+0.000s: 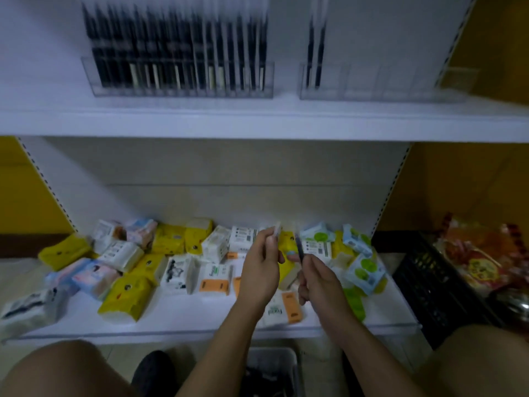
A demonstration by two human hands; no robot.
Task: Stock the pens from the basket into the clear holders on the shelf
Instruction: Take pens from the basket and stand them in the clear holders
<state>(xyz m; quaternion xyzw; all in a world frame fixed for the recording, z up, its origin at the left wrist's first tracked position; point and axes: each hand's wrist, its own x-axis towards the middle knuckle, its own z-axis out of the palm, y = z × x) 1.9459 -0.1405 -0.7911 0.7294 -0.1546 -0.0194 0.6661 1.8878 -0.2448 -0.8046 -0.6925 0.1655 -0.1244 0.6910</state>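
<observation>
Left hand [261,270] pinches a small pale piece [275,232] | right hand [317,279] grips a dark pen [299,247] beside it | clear holders [372,88] above both hands | basket [270,357] beneath forearms

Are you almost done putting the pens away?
About halfway. The left holder looks full of pens. The right holder has only two pens, and its other slots are bare. The right hand holds a dark pen and the left hand pinches a small pale piece, too blurry to name. The basket below shows dark things inside, maybe more pens.
</observation>
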